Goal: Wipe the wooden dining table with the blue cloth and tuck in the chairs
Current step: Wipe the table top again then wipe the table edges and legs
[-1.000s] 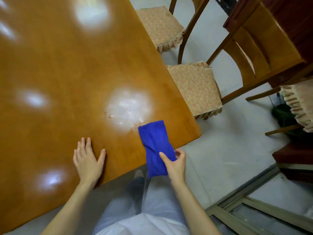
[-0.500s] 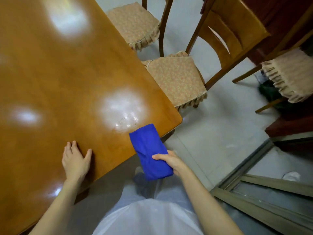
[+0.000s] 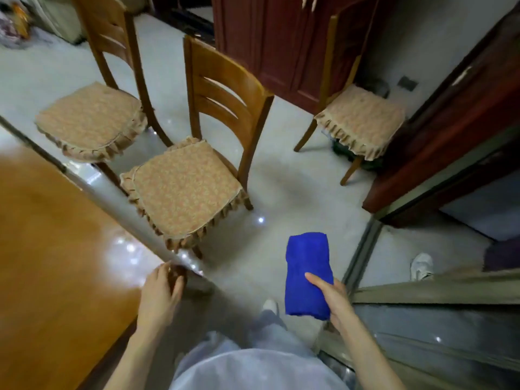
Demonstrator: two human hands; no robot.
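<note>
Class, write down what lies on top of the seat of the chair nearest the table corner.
A tan, patterned cushion with a frilled edge lies on that chair, covering the seat. Nothing else rests on it. The seat board itself is hidden beneath the cushion.

Left arm reaches forward, left hand (image 3: 161, 296) fingers bent, tips at the table (image 3: 56, 249) corner; grip or mere touch, too blurred to call. Right forearm angles in, right hand (image 3: 336, 301) clasping the blue cloth (image 3: 306, 266), thumb across its top.
</note>
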